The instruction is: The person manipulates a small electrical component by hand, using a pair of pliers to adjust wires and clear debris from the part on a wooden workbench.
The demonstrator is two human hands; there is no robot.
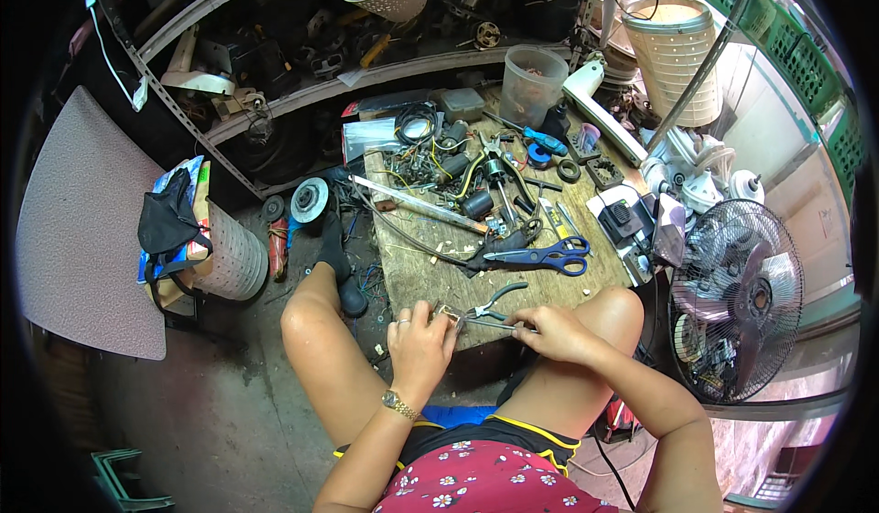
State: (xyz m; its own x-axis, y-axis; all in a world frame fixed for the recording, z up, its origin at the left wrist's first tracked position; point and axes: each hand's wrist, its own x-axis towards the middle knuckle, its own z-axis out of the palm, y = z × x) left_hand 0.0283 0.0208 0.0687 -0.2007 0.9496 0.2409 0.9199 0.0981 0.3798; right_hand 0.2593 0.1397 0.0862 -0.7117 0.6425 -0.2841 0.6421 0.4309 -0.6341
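Observation:
In front of my knees, my left hand (419, 341) pinches a small metal part with a coppery tint (447, 312). My right hand (555, 333) is closed around a slim metal rod-like tool (494, 324), whose far end reaches the small part. Whether the tool has a handle is hidden by my fingers. Just beyond them, a pair of pliers (502, 300) with grey-green handles lies at the near edge of the wooden table (417, 279). Blue-handled scissors (548, 256) rest a little farther away.
Loose wires (412, 160), yellow-black pliers (474, 169), a cutter knife (553, 218) and a clear plastic tub (531, 87) crowd the table. A caged fan (742, 298) stands at the right, a perforated bin (233, 252) at the left. Shelves (352, 78) line the back.

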